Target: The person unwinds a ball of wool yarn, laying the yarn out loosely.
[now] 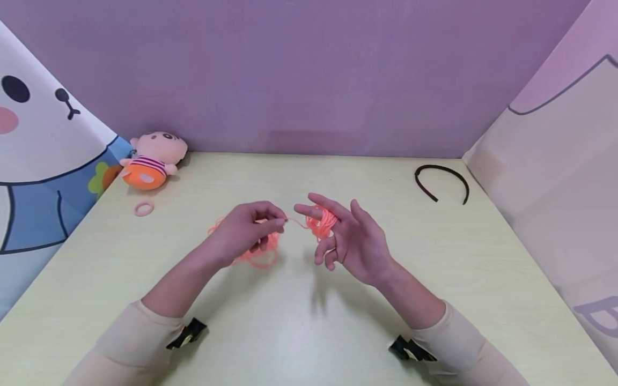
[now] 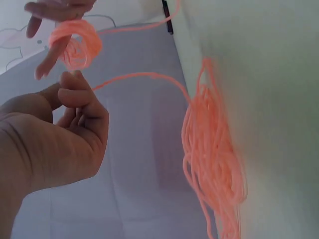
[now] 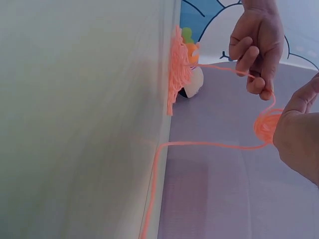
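Note:
My left hand (image 1: 240, 231) pinches a strand of coral-orange yarn between thumb and fingertips. From there a short length runs across to a wound loop of yarn (image 1: 322, 223) around the index and middle fingers of my right hand (image 1: 361, 245). Those two fingers are extended, while the ring and little fingers bend partway. A loose heap of the same yarn (image 2: 212, 144) lies on the table, partly hidden below the left hand in the head view. One strand rises from the heap to the left hand, and another tail (image 3: 209, 144) hangs from the wound loop down to the table.
At the back left of the table (image 1: 309, 332) lies a plush doll (image 1: 153, 161) in orange shorts, with a pink ring (image 1: 144, 208) in front of it. A dark headband (image 1: 443, 170) lies at the back right. Purple and printed panels enclose the back and sides.

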A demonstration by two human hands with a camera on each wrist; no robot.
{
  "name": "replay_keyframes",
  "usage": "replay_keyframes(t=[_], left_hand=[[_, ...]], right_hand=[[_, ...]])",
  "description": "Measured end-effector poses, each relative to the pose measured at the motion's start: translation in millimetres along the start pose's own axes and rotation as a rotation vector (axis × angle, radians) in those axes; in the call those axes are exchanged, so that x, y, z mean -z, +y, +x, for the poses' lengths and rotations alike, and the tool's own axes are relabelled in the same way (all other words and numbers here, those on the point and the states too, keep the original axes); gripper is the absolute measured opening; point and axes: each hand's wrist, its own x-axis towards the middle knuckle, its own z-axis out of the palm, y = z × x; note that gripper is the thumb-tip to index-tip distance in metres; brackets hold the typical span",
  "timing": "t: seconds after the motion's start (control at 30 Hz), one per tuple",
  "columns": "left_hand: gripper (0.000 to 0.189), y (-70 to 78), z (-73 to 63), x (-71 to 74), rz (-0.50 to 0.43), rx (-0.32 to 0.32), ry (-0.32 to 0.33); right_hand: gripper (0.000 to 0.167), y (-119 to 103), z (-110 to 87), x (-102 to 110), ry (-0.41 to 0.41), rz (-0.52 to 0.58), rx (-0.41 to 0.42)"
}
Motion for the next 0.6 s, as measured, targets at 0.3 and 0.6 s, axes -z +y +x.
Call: replay_keyframes(t=[0.3,0.6], left_hand=[[0.024,2.9,2.1,25.9,-0.08,-0.028,0.228],[0.027,2.0,0.9,47.0,-0.279,-0.07,0.439]], right_hand=[[0.06,0.5,0.3,0.6,0.003,-0.002,0.008],[0.058,1.9,0.3,1.8,-0.011,0.012,0.015]])
